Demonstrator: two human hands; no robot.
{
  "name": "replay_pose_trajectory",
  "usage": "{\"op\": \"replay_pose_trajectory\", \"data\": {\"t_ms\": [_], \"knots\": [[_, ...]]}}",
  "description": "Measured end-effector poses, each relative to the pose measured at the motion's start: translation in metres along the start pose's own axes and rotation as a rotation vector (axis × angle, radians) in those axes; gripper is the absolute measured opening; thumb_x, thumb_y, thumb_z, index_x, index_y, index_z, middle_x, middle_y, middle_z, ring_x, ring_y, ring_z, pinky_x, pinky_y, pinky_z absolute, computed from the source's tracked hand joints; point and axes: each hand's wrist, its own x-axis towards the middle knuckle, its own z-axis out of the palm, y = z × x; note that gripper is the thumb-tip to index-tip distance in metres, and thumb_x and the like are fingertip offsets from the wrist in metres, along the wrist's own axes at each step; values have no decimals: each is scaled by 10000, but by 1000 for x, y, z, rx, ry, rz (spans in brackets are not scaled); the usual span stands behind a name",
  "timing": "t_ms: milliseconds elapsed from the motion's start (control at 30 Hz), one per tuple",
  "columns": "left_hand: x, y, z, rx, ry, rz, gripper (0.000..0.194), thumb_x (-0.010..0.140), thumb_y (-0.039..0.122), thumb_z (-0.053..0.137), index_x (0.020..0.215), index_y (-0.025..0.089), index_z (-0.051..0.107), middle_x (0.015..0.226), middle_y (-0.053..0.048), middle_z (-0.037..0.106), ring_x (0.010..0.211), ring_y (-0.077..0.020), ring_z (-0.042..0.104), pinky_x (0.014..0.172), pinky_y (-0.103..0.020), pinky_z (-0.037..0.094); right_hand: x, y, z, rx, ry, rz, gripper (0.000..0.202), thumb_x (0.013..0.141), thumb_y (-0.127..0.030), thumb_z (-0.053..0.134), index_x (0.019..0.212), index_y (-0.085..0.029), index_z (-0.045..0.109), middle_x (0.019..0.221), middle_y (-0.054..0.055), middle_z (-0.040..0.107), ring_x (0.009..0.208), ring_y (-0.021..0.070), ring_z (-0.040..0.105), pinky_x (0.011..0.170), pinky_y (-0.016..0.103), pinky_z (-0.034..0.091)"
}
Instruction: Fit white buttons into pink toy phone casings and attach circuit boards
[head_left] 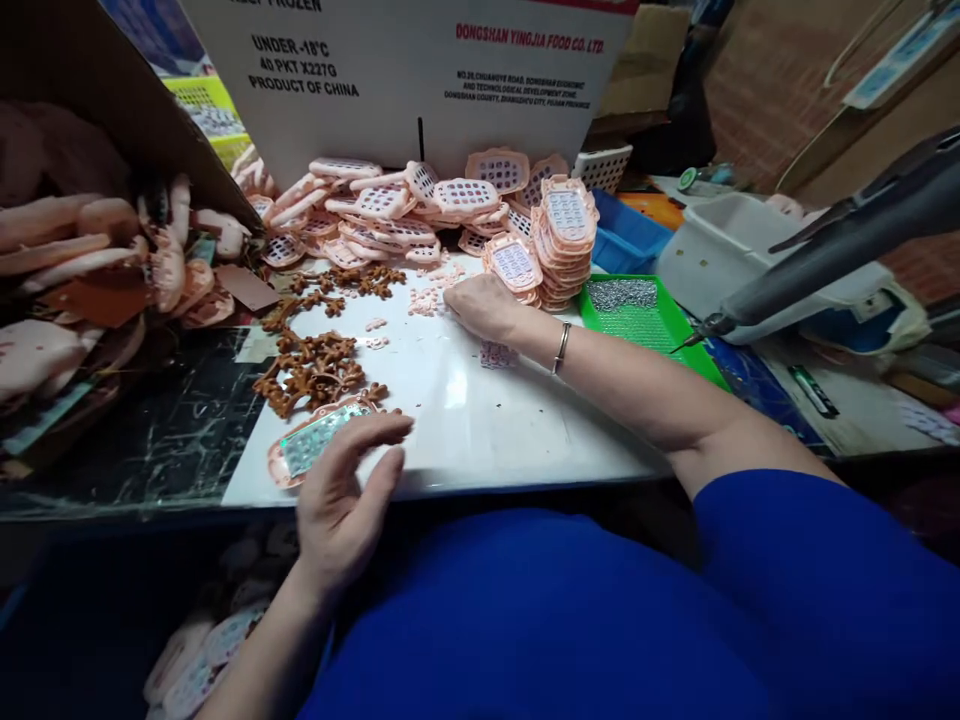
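My left hand (349,500) is raised at the front edge of the white work surface (450,430), thumb and fingers apart, holding nothing. Just behind it lies a pink-framed piece with a shiny teal face (315,440). My right hand (480,305) reaches across to a scatter of small pink pieces (426,300); its fingertips are hidden, so what they hold cannot be seen. A small patterned piece (496,354) lies just below that hand. Brown branching pieces (319,365) are heaped at the left of the surface.
Pink perforated panels (390,205) pile up before a printed carton (412,90), with a taller stack (564,240) to their right. A green tray (630,318) holds small silvery parts. An electric screwdriver (825,250) hangs at the right. More pink parts (112,240) crowd the left.
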Motion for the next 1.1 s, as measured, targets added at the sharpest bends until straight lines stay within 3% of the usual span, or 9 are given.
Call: {"op": "replay_pose_trajectory", "data": {"t_ms": [133,267,367,433,500,633,733,933,1100], "knots": [[21,5,-28,57,95,-25,147,819,346,650,877,238,731,830,-31,712,754,-165,648,715,-245,534,5,3,-11,72,149,91,346,958,-166,317,1101,-95,623,1070,141,665,908,193,585,727,291,368],[109,-3,-28,74,102,-21,231,700,371,738,765,155,686,676,-49,651,601,-182,591,567,-307,505,6,-1,-20,190,160,59,314,969,-194,330,1086,-124,612,1058,101,659,884,166,559,700,270,327],[192,-18,-15,112,155,-42,90,750,223,659,741,145,615,668,-33,586,633,-186,564,700,-392,510,-5,-8,-21,202,63,-8,255,945,-189,394,1022,-146,633,1028,80,668,848,155,556,644,257,294],[236,-31,-5,155,206,-23,116,730,167,663,700,167,550,744,-51,567,881,-262,586,916,-482,439,-19,-13,-19,199,15,-51,210,924,-192,450,977,-158,650,979,59,682,820,144,563,616,247,281],[265,-42,5,205,200,14,257,601,99,747,679,187,519,890,-94,578,1177,-348,465,1087,-503,258,-36,-16,-16,203,-32,-85,190,916,-198,477,945,-170,663,943,43,692,792,132,575,598,238,281],[293,-57,18,286,98,89,426,455,97,804,768,213,539,1247,-174,497,1383,-419,204,1143,-520,80,-73,-19,-8,234,-107,-145,186,917,-204,497,911,-175,680,914,37,706,767,125,601,595,227,322],[309,-61,25,369,-15,110,463,410,120,802,787,233,558,1371,-172,441,1401,-435,156,1137,-558,16,-94,-20,4,312,-108,-201,191,922,-203,497,915,-161,683,883,52,710,778,132,614,624,226,372],[325,-59,34,459,-111,83,341,426,112,761,659,236,544,1095,-151,622,1289,-473,347,1095,-632,83,-113,-16,27,515,-27,-138,211,913,-184,493,937,-155,700,861,60,725,778,129,642,710,234,457],[315,-44,18,451,15,86,228,580,73,691,573,234,529,671,-39,561,1175,-376,494,1089,-522,187,-119,-6,16,946,72,64,227,862,-172,537,1012,-131,703,965,87,728,866,142,654,816,275,495]]}}
